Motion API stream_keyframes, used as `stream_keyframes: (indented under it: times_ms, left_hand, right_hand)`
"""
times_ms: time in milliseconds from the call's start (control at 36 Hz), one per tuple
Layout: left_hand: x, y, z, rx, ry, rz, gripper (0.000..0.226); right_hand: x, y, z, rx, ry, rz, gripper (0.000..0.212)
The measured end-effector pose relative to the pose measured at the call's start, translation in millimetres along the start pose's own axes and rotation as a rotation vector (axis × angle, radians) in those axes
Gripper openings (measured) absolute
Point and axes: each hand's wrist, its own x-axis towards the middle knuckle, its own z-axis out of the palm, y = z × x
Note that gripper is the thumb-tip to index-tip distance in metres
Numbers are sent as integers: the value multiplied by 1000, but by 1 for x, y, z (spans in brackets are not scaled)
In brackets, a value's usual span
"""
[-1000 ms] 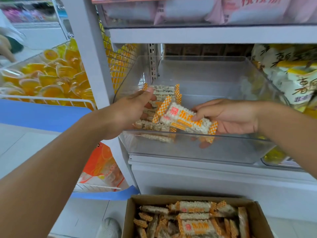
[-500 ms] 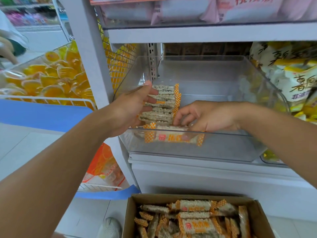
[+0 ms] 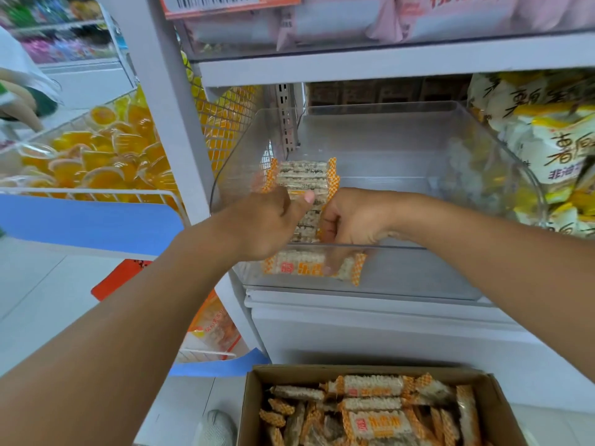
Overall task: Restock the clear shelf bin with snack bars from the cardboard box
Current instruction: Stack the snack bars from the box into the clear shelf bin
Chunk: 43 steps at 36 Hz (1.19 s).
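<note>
Both hands reach into the clear shelf bin [image 3: 450, 149]. The left hand [image 3: 267, 223] and right hand [image 3: 351, 220] each grip the row of snack bars [image 3: 302, 178] standing between them. The cardboard box [image 3: 248, 410] sits below.

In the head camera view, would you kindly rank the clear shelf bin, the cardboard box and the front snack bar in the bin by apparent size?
1. Clear shelf bin, largest.
2. Cardboard box; cut off by the frame and nearer the camera, so its rank is unsure.
3. Front snack bar, clearly smallest.
</note>
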Motion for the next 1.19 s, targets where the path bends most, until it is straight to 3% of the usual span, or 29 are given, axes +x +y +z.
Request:
stream_keyframes:
  times_ms: [56,167,278,361,472,611,806,1028,1194]
  left_hand:
    - [1,0,0,-2,-45,-51,62]
    - [2,-1,-6,-65,-74,-92,67]
    - [6,-6,-8,2,-132,-62,24]
    - [9,-4,-10,24,-131,-55,13]
    - [13,0,-10,126,-68,-38,15]
    - [18,-3,-9,22,-165,-108,16]
    - [26,4,-19,105,-305,-179,26]
    - [32,9,-18,457,-500,-206,42]
    - [28,6,-22,415,-414,-149,28]
  right_hand:
    - [-1,-1,0,59,-3,-3,34]
    - [-7,8,-7,399,-51,25,21]
    - [-13,17,-12,386,-2,99,20]
    - [-19,16,-7,372,-61,221,25]
    - [-20,10,1,475,-87,250,19]
    - [-13,-3,12,555,7,197,24]
    - [-10,-4,12,422,-46,246,23]
    - [-9,8,2,487,-183,207,14]
    - [-8,13,12,667,-237,151,25]
